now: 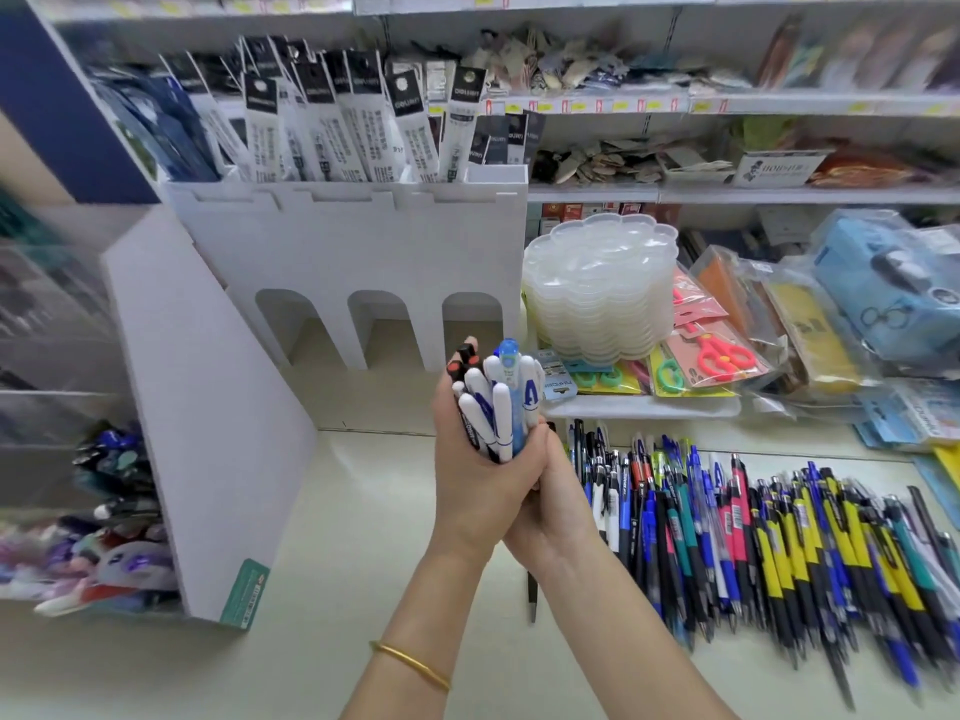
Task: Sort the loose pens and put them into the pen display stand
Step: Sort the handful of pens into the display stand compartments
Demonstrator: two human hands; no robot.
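Upright bundle of white-and-blue plastic pens [500, 407] clasped between left hand [467, 475] and right hand [553, 504], both sets of fingers curled round smooth barrels. Behind, white cardboard display stand [343, 252] with three arched openings; at right, glossy loose pens [753, 537] spread across pale tabletop [353, 537].

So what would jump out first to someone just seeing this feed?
First, the bundle of white-capped pens gripped upright by the left hand and right hand, mid-frame. Then the long row of loose pens on the counter to the right, and the white arched stand behind.
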